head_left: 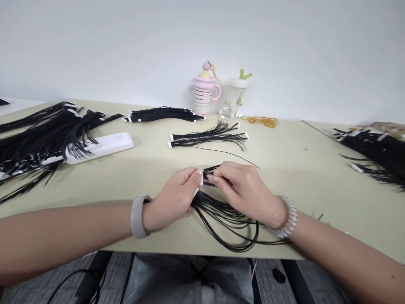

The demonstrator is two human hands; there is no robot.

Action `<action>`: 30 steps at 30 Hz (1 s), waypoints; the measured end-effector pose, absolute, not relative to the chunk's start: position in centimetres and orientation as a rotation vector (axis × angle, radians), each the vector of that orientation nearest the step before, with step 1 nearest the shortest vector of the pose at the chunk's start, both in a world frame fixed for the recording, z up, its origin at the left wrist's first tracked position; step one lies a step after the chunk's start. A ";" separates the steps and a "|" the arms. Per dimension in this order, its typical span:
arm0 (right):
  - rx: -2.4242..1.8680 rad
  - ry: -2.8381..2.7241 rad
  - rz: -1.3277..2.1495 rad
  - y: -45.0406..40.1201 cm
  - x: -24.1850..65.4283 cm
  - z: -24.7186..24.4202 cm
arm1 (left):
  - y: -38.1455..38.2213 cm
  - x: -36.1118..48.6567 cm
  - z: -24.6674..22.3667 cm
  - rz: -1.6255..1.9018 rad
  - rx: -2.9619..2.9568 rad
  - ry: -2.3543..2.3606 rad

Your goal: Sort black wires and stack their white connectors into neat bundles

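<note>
A white connector (201, 179) with black wires is pinched between the thumb and fingers of my left hand (180, 188), near the middle of the table's front. Close beside it, my right hand (245, 185) is closed in a pinch on the black wires (210, 170) that run from this connector. Below both hands a looped bundle of black cables (228, 215) spreads to the right, and a second white end (196, 193) of it shows by my left fingers. My right fingertips partly cover the wires they grip.
Two small cable bundles (209, 137) lie ahead of my hands. Behind them are a longer bundle (164, 114), a pink-lidded cup (203, 95), a clear cup (233, 99) and yellow rubber bands (261, 121). Cable piles lie left (41, 135) and right (376, 150); a white case (107, 147) sits left.
</note>
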State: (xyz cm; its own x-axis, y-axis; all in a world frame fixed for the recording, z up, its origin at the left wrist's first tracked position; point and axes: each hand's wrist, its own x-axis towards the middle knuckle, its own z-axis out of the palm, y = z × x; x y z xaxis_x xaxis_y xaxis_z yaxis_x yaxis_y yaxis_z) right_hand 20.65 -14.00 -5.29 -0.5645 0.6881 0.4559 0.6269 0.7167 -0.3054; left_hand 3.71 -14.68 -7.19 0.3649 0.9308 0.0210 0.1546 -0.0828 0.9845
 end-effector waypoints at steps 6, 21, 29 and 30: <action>-0.990 -2.376 0.231 -13.7 20.7 -5.1 | -14.7 3.8 -7.1 0.890 1.510 1.028; -1.107 -2.467 0.207 -13.7 24.4 -1.0 | -14.0 4.2 -7.6 1.072 1.235 1.189; -1.343 -2.830 0.859 -13.9 24.9 -1.2 | -14.1 4.3 -7.5 1.060 1.198 1.217; -1.285 -2.794 0.905 -13.8 24.5 -1.7 | -14.0 4.2 -7.6 1.071 1.204 1.210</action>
State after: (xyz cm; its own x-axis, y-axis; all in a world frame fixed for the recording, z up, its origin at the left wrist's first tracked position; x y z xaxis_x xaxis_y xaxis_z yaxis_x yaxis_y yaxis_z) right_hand 24.52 -13.81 -1.66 -0.6768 0.6799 -0.2823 0.7163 0.5197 -0.4658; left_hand 4.23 -14.04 -7.56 0.0805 0.9928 -0.0884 0.0333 0.0859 0.9957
